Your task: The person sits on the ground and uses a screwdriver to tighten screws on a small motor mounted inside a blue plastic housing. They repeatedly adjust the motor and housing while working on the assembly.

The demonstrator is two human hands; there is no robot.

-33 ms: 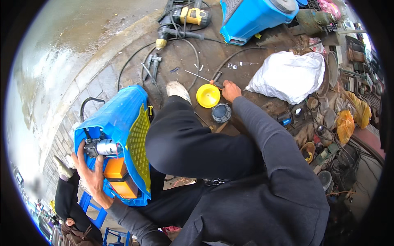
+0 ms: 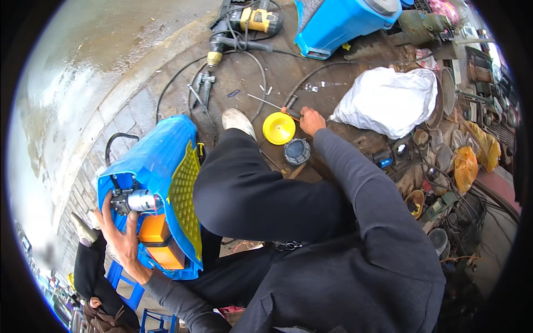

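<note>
The blue backpack sprayer tank (image 2: 150, 141) lies tipped on its side at my left, its yellow studded panel (image 2: 186, 197) facing my leg. Inside its open base are a small electric pump (image 2: 136, 201) with a silver motor and an orange battery (image 2: 161, 244) with a black band. My left hand (image 2: 121, 238) has its thumb and fingers around the pump, partly hidden by the tank wall. On the ground ahead, my right hand (image 2: 312, 121) is closed around the handle of a screwdriver (image 2: 290, 113). Near it lie a yellow round cap (image 2: 278, 129) and a dark ribbed cap (image 2: 297, 151).
A drill (image 2: 216, 47) with a yellow-black body and looping cable lies ahead, beside pliers (image 2: 204, 89). Another blue sprayer tank (image 2: 338, 25) stands far ahead. A white sack (image 2: 388, 102) and cluttered parts fill the right. Another person's leg (image 2: 91, 261) shows at left.
The whole view has shifted very slightly to the left. Both hands and the things around them otherwise stay as they were.
</note>
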